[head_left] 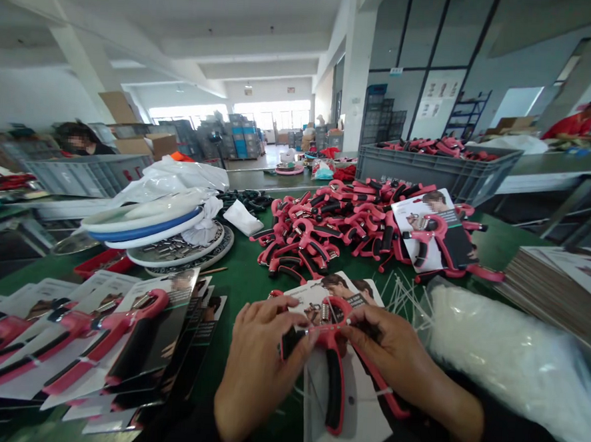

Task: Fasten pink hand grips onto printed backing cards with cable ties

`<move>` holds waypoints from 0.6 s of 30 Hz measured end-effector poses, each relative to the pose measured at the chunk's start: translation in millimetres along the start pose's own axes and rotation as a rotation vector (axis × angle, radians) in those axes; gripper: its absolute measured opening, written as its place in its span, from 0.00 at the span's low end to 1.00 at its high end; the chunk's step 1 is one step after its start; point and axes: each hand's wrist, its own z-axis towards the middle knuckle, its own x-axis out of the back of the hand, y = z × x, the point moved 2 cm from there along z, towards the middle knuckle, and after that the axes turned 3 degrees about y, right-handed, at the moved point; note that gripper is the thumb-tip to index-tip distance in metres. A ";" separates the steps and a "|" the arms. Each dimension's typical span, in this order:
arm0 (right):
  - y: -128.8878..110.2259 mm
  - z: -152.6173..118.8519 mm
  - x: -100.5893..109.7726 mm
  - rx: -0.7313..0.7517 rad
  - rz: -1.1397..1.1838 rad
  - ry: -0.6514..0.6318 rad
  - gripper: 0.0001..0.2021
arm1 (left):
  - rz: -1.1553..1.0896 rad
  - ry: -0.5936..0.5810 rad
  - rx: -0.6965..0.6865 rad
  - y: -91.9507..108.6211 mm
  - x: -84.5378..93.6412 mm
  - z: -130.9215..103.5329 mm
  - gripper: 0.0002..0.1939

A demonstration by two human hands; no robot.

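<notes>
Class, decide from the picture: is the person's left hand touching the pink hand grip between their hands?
Touching. The head view shows the left hand with its thumb overlapping the pink hand grip, no gap between them.

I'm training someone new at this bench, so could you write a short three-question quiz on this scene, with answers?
1. Which is nearer the clear plastic bag: the left hand or the right hand?
2. True or false: pink grips show above the rim of the grey crate.
3. Fill in: the hand grip between the two hands is pink and ____.

Key:
1. The right hand.
2. True.
3. Black.
</notes>
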 end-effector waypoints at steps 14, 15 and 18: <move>7.7 2.3 -5.1 -0.139 0.165 0.082 0.09 | -0.112 -0.154 -0.110 9.1 -29.9 53.2 0.07; 8.2 1.7 -5.1 -0.136 0.160 0.083 0.09 | -0.097 -0.148 -0.138 11.1 -27.5 51.6 0.06; 9.3 0.5 -5.7 -0.123 0.155 0.076 0.09 | -0.026 -0.116 -0.252 15.0 -24.5 48.5 0.07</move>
